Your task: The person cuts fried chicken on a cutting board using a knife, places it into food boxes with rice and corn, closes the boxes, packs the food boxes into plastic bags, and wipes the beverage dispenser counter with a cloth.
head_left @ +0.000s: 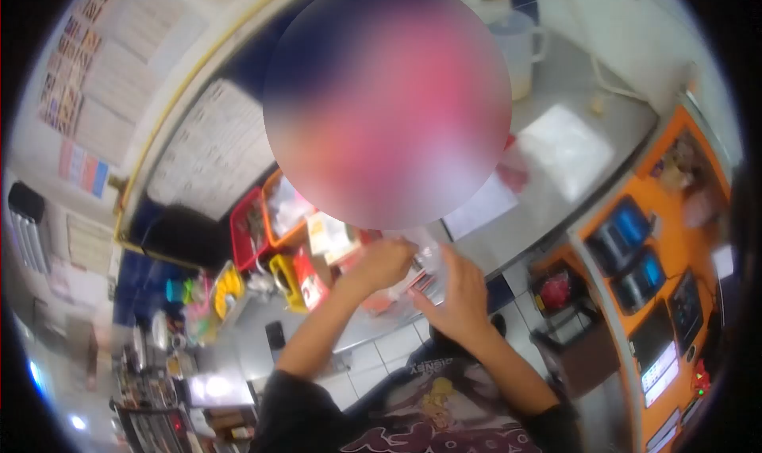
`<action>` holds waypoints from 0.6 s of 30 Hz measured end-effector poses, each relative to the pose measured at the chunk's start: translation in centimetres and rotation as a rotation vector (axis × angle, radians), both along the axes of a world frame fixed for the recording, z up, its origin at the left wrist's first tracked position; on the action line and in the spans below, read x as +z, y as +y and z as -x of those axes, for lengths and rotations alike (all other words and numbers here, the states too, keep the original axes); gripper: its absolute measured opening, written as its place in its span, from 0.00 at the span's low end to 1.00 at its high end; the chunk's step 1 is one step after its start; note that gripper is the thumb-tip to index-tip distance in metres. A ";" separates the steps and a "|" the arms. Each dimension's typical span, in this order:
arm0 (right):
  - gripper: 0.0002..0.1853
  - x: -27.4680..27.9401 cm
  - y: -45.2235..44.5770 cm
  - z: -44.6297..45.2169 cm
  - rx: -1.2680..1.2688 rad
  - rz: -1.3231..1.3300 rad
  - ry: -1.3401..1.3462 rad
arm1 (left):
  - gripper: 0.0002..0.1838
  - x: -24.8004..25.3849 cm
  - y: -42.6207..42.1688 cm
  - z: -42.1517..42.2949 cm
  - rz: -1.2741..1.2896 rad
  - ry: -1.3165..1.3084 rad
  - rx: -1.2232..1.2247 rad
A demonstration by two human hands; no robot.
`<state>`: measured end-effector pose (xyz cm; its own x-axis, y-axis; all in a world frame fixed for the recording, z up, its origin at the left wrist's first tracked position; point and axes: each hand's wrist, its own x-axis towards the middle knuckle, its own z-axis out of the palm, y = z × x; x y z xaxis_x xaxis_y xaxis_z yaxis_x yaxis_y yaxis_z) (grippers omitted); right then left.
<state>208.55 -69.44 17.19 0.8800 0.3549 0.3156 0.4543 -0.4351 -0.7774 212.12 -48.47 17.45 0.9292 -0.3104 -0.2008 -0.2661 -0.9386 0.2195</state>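
My left hand (pixel 389 264) is closed in a fist, with its fingertips at the edge of a clear plastic bag (pixel 429 256). On the other side of the bag is my right hand (pixel 463 298), its fingers bent around the plastic and its thumb pointing toward my left hand. What lies inside the bag is too blurred to make out. Just left of my hands, a red and white packet (pixel 312 283) and a white box with yellow marks (pixel 332 237) stand on the steel counter (pixel 361 334).
Left on the counter are an orange basket (pixel 275 224), a red basket (pixel 243 242), a yellow object (pixel 283 282) and a black phone-like object (pixel 275 335). A white package (pixel 565 153) and a clear jug (pixel 512 52) sit at right. A blurred circle covers the far middle.
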 end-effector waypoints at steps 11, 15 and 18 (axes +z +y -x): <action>0.42 1.6 4.5 -3.9 -0.254 0.048 0.335 | 0.32 6.9 8.9 6.9 -0.108 0.441 -0.170; 0.36 1.1 5.3 -3.4 -0.060 -0.653 0.483 | 0.31 10.2 12.1 8.3 -0.021 0.458 -0.445; 0.35 1.7 5.5 -2.9 -0.160 -0.787 0.636 | 0.24 11.7 12.1 7.6 0.289 0.507 -0.512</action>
